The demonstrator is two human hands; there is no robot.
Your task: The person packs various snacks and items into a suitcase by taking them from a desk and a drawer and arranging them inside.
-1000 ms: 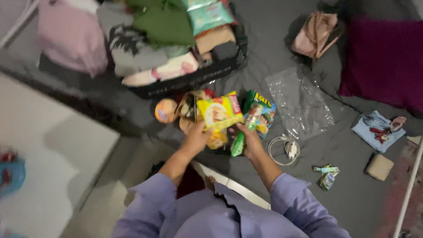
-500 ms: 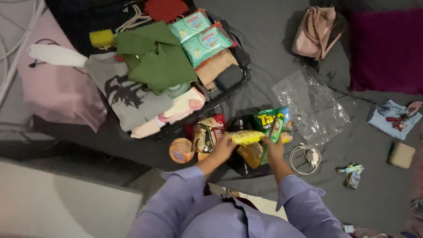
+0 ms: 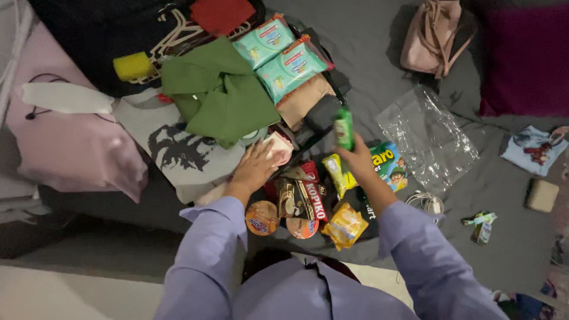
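My right hand grips a small green packet and holds it up above a pile of snack packets on the grey bedsheet. My left hand lies flat, fingers spread, on folded pale pink and grey clothes at the near edge of an open black suitcase. Inside the suitcase are a folded green garment, two teal packets, a tan bundle and a grey printed shirt. A yellow packet and two round lidded cups rest close to my body.
A clear plastic bag lies right of the snacks, with a white cable below it. A pink bag and a purple pillow are far right. A pink cloth lies left, small items at the right edge.
The view has shifted up toward the suitcase. My right hand has lifted a green packet from the pile toward the suitcase, and my left hand has moved off the snacks onto the folded clothes.
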